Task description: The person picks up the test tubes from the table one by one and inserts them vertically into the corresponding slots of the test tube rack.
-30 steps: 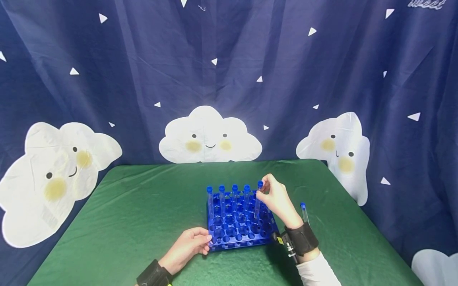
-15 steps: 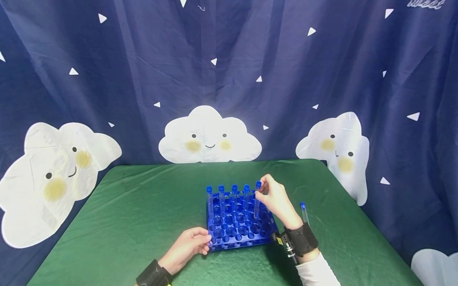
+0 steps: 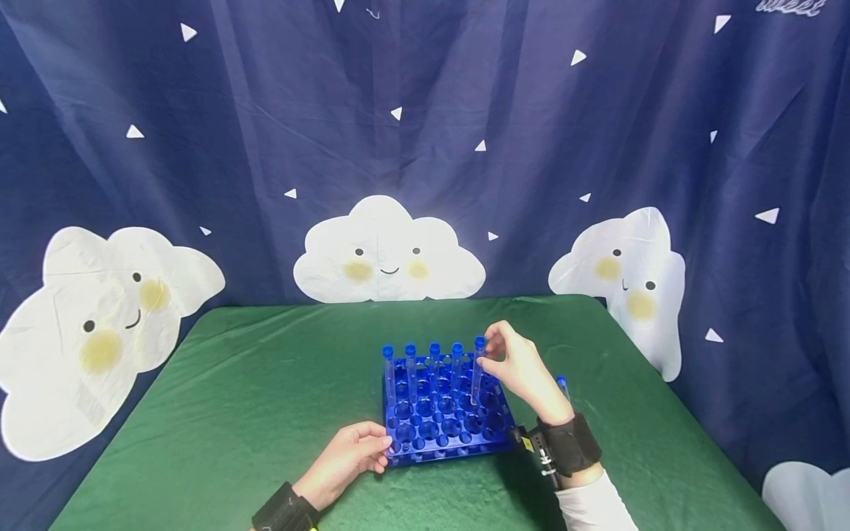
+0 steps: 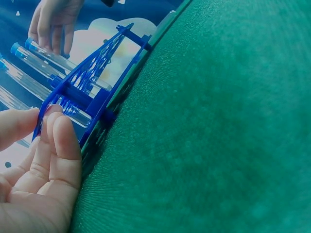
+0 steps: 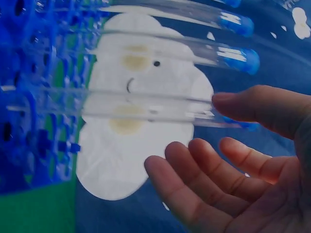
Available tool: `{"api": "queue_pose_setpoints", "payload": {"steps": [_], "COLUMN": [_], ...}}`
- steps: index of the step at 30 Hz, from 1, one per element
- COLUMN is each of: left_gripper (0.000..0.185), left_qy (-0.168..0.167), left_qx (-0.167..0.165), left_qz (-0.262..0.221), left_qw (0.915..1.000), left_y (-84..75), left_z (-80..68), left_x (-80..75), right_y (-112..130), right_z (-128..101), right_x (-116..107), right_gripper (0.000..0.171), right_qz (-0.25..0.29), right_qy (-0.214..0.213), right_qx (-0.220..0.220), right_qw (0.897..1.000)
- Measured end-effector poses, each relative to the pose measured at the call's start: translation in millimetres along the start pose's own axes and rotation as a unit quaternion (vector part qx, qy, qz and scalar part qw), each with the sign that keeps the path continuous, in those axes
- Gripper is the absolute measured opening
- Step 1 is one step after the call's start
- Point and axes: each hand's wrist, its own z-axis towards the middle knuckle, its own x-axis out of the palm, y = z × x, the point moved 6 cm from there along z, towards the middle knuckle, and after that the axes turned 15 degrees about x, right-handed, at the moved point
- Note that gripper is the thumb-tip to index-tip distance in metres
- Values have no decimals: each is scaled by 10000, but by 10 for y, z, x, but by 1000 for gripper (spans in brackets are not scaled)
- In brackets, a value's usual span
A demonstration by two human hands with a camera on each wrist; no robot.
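A blue test tube rack (image 3: 448, 451) stands on the table with a row of upright clear test tubes with blue caps along its back part. At its near left corner, my left hand (image 3: 348, 453) pinches the edge between thumb and fingers; the left wrist view shows the thumb (image 4: 17, 127) against the top plate. My right hand (image 3: 523, 370) is beside the rightmost test tube (image 3: 477, 380), which stands in a hole. In the right wrist view the fingers are spread loosely away from that tube (image 5: 141, 104), and the thumb tip is right at it, below the cap.
Another blue-capped test tube (image 3: 563, 385) lies to the right of the rack, partly hidden behind my right wrist. A green cloth covers the table (image 3: 232, 398). Behind it hangs a dark blue curtain (image 3: 425, 147) with white clouds and triangles.
The rightmost tube has shifted slightly left and straightened in the rack. My right hand has eased off it, the wrist moving a little right. My left hand stays at the rack's corner.
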Motion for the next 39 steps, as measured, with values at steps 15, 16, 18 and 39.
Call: {"api": "queue_pose_setpoints", "payload": {"steps": [15, 16, 18, 39], "left_gripper": [16, 16, 17, 16], "left_qy": [-2, -5, -8, 67], "left_qx": [-3, -5, -4, 61], "left_qz": [19, 17, 17, 3], "left_qw": [10000, 10000, 10000, 10000], "left_y": [-12, -12, -11, 3], "left_z": [-1, -1, -2, 2], "left_x": [-6, -7, -9, -3], "right_y": [-455, -512, -635, -1585], "right_z": [63, 74, 96, 111], "right_x": [-648, -676, -713, -416], "right_gripper": [34, 34, 35, 24], "right_qz": [-253, -282, -449, -713], "right_qy": [-541, -545, -520, 929], "right_qx": [810, 891, 1108, 3060], "right_qw": [9949, 9941, 9915, 9448]}}
